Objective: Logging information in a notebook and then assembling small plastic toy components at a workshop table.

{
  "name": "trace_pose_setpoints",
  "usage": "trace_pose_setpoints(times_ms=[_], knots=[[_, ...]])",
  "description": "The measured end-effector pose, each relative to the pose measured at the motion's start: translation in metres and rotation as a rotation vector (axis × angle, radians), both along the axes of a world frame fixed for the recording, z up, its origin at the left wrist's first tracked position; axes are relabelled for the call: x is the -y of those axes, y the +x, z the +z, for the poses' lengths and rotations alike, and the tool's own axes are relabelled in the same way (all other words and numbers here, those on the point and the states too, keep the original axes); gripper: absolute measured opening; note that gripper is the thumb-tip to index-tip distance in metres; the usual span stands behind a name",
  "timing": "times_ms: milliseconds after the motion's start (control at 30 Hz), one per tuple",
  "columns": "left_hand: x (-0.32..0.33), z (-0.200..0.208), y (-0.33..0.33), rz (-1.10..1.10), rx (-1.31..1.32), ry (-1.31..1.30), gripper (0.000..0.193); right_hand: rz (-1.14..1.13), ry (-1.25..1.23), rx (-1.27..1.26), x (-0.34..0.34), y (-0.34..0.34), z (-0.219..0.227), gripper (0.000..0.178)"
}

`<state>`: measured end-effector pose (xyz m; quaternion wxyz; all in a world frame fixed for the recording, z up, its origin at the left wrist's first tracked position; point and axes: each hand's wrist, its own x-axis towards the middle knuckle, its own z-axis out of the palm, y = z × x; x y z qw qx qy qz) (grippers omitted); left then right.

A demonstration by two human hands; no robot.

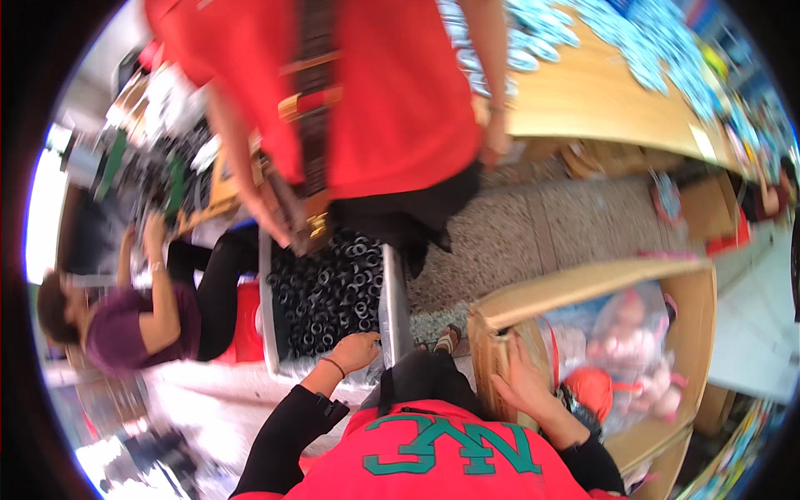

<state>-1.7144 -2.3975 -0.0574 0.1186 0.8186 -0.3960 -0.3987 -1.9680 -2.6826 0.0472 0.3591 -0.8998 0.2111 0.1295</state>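
Note:
My left hand (356,352) is at the near right corner of a pale bin (272,333), by its plastic-lined rim. Its fingers are curled together, and what they hold, if anything, cannot be made out. Many small black rings (321,312) fill the bin. My right hand (527,377) rests with fingers stretched out and thumb apart against the left side of an open cardboard box (583,282). Inside the box lie clear bags of pink items (627,333) and a red-orange bundle (590,392).
A person in a red shirt (400,100) stands just ahead, beyond the bin. Another person in purple (142,329) sits at the left beside a red stool (247,321). Light blue pieces (533,33) cover part of a wooden table (600,100) at the far right.

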Motion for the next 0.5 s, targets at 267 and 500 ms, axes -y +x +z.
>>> trace_pose_setpoints(times_ms=[267,500], knots=[[0.214,0.032,0.039,-0.46,-0.021,-0.206,0.032,-0.094,-0.018,0.079,0.011,-0.009,0.014,0.086],[0.384,0.032,0.051,-0.813,-0.004,-0.07,0.032,-0.354,0.039,0.13,0.0,-0.016,0.012,0.083]])
